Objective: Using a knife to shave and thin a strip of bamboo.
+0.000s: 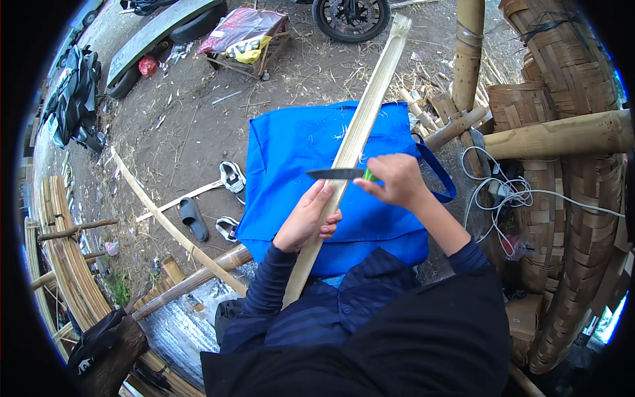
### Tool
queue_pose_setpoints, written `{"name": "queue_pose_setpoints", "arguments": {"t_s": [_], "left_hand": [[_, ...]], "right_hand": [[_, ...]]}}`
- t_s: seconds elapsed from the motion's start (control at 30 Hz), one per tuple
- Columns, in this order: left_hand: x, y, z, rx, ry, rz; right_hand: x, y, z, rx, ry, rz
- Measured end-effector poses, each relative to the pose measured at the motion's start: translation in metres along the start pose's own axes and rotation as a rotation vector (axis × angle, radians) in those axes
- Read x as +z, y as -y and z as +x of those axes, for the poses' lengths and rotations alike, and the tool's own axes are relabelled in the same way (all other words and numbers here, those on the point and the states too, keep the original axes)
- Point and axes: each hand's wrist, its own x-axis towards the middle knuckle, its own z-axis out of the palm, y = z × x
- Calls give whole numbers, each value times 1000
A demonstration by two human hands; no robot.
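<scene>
Closest to you, your dark striped shirt (350,309) and black garment (377,351) fill the bottom of the view. Over your legs lies a blue cloth (380,221), and the long pale bamboo strip (352,145) runs from beside your lap up across it, its far end reaching past the cloth.

Your hands are apart, though near each other. Your left hand (311,217) is clamped around the strip, thumb on top and fingers curled at its right edge. Your right hand (398,180) is closed on the green handle of a knife (331,174); its dark blade lies crosswise over the strip, just beyond your left thumb. You can't tell from here whether the edge bites into it.

To your left, a silvery sheet (178,334) lies beside a bamboo pole (192,286), and a thin curved strip (173,228) slants over the pole. On your right are tangled white cable (510,193) and woven bamboo (572,264).

Further out, a dark slipper (193,220) and a sneaker (232,177) rest on the ground. Farthest off are a low stand bearing a red-and-yellow sack (241,33) and a motorcycle wheel (334,16).
</scene>
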Motion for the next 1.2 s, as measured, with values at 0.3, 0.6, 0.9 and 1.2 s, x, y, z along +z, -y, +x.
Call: {"name": "queue_pose_setpoints", "arguments": {"t_s": [0.3,0.6,0.9,1.2], "left_hand": [[9,-2,-3,27,-8,54],[16,-3,0,21,-7,42],[9,-6,1,28,-8,20],[5,-5,-2,27,-20,44]], "right_hand": [[-6,-17,0,-21,-15,-59],[-4,-31,-1,27,-143,-191],[5,-6,2,216,-145,-20],[2,-4,1,115,-24,74]]}}
